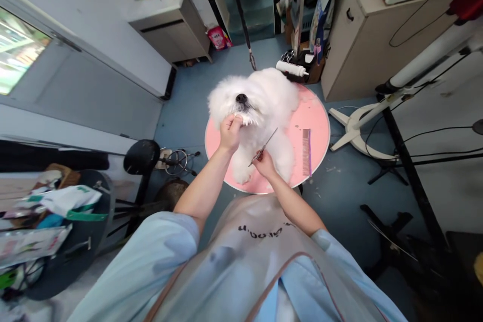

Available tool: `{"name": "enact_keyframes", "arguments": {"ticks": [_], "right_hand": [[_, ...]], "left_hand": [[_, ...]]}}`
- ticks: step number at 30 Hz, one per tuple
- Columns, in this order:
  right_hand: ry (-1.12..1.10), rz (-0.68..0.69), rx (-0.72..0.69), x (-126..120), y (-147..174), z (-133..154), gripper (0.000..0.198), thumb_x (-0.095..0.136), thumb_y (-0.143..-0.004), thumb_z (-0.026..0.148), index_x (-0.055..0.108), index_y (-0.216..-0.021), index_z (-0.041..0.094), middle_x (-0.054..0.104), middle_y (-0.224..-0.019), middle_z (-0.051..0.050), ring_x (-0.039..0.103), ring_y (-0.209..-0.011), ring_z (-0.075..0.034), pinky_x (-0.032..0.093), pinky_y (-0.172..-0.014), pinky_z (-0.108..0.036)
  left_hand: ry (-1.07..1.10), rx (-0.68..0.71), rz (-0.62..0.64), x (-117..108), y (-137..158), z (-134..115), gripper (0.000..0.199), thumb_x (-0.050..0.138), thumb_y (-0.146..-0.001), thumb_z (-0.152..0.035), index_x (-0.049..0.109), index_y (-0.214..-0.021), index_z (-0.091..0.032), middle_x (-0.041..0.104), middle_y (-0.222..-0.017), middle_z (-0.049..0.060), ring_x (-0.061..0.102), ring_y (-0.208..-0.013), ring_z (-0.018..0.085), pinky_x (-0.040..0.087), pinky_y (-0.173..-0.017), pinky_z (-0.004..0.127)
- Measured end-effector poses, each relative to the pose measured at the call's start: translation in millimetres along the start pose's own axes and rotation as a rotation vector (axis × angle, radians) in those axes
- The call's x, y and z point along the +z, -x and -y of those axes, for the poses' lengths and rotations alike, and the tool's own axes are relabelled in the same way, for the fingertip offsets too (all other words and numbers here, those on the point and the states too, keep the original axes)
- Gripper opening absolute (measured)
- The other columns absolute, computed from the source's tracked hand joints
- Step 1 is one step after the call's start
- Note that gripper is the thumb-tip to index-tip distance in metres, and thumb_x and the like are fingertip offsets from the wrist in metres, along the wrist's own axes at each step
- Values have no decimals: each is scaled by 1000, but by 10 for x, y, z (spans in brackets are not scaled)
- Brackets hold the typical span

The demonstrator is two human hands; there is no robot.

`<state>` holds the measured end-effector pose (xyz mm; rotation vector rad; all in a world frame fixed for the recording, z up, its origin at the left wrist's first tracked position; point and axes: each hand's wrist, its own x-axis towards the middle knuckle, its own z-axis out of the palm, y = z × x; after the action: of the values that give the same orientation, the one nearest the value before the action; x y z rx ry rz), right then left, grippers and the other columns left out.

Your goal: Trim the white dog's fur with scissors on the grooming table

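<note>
A fluffy white dog is on a round pink grooming table, its black nose tilted up. My left hand is closed on the fur under the dog's chin, fingertips pinched together just below the mouth. In my right hand is a pair of scissors, held in front of the dog's chest with the blades pointing up and to the right. The blades look closed together. A comb with a purple edge lies on the table to the right of the dog.
A black grooming strap hangs behind the dog. A white bottle and more scissors sit in a holder at the table's far edge. A black stool stands left, a cluttered round table nearer, and a white stand base right.
</note>
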<state>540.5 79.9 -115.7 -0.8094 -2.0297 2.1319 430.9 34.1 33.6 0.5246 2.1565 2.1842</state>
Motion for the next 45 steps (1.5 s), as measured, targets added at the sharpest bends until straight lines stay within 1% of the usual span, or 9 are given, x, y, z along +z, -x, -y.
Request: {"name": "enact_keyframes", "arguments": {"ticks": [4, 9, 16, 21, 27, 30, 34, 39, 45], "right_hand": [[102, 27, 18, 99, -8, -24, 29, 63, -66, 28, 49, -92, 24, 54, -77, 6, 55, -70, -16, 46, -69, -30], [119, -46, 33, 101, 43, 39, 30, 62, -67, 28, 52, -94, 24, 60, -83, 3, 59, -78, -18, 48, -73, -30], [232, -64, 59, -58, 99, 162, 27, 57, -68, 20, 55, -95, 23, 63, -84, 1, 60, -79, -19, 50, -78, -33], [340, -52, 11, -250, 126, 198, 35, 64, -70, 24, 56, -104, 22, 68, -96, -4, 63, -89, -24, 50, -83, -34], [464, -41, 35, -523, 146, 186, 27, 61, -75, 22, 57, -101, 21, 69, -92, -4, 64, -86, -23, 49, -77, -32], [486, -1, 17, -572, 123, 199, 37, 68, -72, 26, 58, -107, 19, 70, -102, -7, 65, -93, -25, 49, -77, -31], [576, 28, 85, -619, 119, 231, 30, 62, -72, 15, 60, -102, 19, 71, -96, -8, 67, -88, -25, 46, -72, -30], [558, 56, 34, -666, 110, 284, 41, 72, -70, 25, 62, -109, 18, 72, -104, -10, 67, -95, -28, 47, -75, -30], [671, 83, 42, -781, 59, 338, 32, 68, -71, 16, 63, -102, 20, 74, -96, -8, 68, -88, -26, 45, -71, -29]], "left_hand": [[28, 16, -5, -63, 8, -11, 49, 71, -80, -49, 41, -58, -19, 37, -60, -2, 42, -61, 11, 42, -62, 23], [105, 13, 31, -130, -15, -27, 44, 73, -75, -53, 50, -61, -19, 47, -62, -1, 45, -60, 11, 44, -61, 25], [164, 7, 36, -182, -29, -20, 41, 76, -74, -50, 53, -62, -18, 51, -63, -1, 51, -62, 11, 49, -63, 25], [165, 29, 26, -232, -96, -66, 39, 73, -76, -50, 53, -63, -18, 55, -66, 0, 56, -64, 12, 53, -68, 27], [114, 31, 55, -172, -63, -5, 41, 72, -77, -47, 48, -60, -19, 45, -61, -2, 47, -60, 10, 49, -65, 25], [108, 24, 75, -90, -49, 19, 43, 71, -77, -49, 46, -61, -19, 46, -63, -1, 48, -62, 10, 48, -64, 24], [140, 3, 83, -64, -63, 25, 42, 72, -77, -51, 49, -63, -19, 49, -64, -1, 50, -62, 11, 50, -65, 25], [119, 17, 53, -114, -64, 6, 42, 72, -77, -51, 48, -62, -19, 47, -63, -2, 49, -61, 10, 49, -64, 24], [129, -13, 44, -129, -46, -27, 43, 73, -77, -52, 49, -63, -19, 51, -65, -1, 50, -62, 11, 50, -65, 24]]}}
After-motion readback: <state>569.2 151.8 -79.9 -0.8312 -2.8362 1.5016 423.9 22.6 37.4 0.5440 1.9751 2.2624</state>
